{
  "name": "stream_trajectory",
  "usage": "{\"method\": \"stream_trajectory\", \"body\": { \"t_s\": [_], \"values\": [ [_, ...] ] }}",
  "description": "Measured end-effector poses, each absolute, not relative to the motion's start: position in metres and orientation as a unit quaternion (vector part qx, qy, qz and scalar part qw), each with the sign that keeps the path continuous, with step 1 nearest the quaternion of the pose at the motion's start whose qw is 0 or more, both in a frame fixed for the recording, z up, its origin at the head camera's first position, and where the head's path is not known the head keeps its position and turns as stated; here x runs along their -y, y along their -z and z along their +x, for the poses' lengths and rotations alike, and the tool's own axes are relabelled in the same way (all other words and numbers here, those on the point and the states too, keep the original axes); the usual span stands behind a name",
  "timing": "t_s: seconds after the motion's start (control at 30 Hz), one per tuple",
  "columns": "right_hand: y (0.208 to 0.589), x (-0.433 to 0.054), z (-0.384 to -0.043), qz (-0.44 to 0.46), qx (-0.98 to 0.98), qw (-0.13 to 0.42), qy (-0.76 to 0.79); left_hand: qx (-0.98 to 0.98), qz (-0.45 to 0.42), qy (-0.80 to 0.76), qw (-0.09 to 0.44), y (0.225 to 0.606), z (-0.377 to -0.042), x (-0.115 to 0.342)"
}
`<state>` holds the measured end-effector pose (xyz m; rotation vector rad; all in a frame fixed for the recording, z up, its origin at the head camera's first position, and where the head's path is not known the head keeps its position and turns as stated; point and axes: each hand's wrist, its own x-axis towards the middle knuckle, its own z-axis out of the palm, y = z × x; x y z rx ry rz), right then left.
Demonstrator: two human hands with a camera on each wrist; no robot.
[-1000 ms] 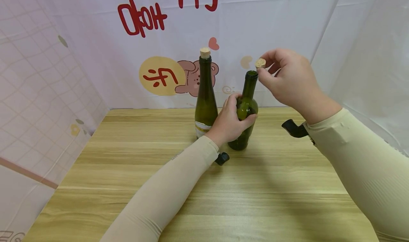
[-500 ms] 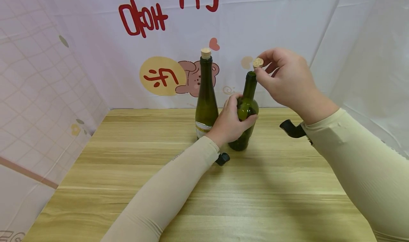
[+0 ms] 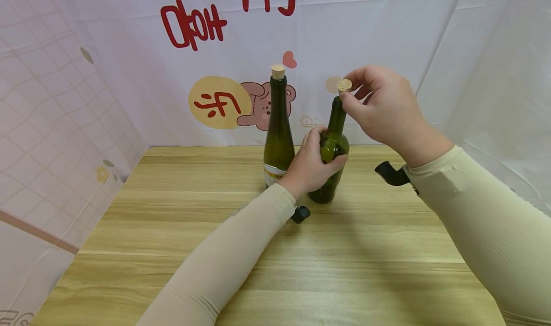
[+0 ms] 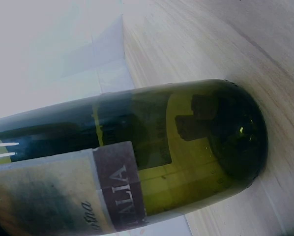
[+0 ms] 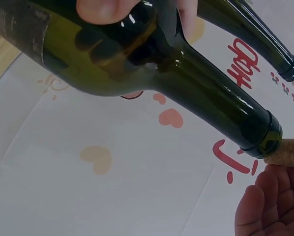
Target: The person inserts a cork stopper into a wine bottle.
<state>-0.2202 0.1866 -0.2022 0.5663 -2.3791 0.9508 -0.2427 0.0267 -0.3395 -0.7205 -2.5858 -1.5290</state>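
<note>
My left hand (image 3: 313, 162) grips a green glass wine bottle (image 3: 337, 120) round its shoulder, and the bottle stands upright on the table. Between thumb and fingers my right hand (image 3: 383, 103) pinches a cork (image 3: 344, 85) at the top of that bottle. In the right wrist view the cork's lower end (image 5: 282, 153) is right at the bottle's rim, overlapping it a little off-centre. The left wrist view shows the bottle's lower body (image 4: 201, 187) with a paper label (image 4: 48, 184) reading partly "ALIA".
Left of the gripped bottle stands a taller green bottle (image 3: 280, 125) with a cork (image 3: 278, 71) in its mouth. The left hand partly hides its label. Both stand on the wooden table (image 3: 193, 182), before a white printed curtain (image 3: 366, 29).
My right hand has shifted slightly left, taking the cork from beside the bottle's mouth to over it. The left hand keeps its grip on the bottle.
</note>
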Motion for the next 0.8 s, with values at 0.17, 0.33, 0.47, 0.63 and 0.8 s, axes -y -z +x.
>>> {"method": "stream_trajectory", "body": {
  "t_s": [0.17,0.33,0.47,0.63,0.8],
  "values": [
    [0.2025,-0.1856,-0.2203,0.208,0.878,0.256,-0.347,0.836,-0.236,0.494,0.029,0.3405,-0.2436,-0.0268],
    [0.2031,-0.1853,-0.2204,0.204,0.882,0.250,-0.343,0.837,-0.235,0.494,0.027,0.3407,-0.2440,-0.0266],
    [0.2039,-0.1854,-0.2207,0.204,0.883,0.250,-0.342,0.836,-0.236,0.494,0.027,0.3402,-0.2435,-0.0266],
    [0.2044,-0.1850,-0.2212,0.202,0.883,0.251,-0.341,0.836,-0.237,0.495,0.027,0.3399,-0.2430,-0.0265],
    [0.2047,-0.1845,-0.2215,0.202,0.882,0.252,-0.344,0.837,-0.234,0.493,0.029,0.3399,-0.2430,-0.0267]
  ]
}}
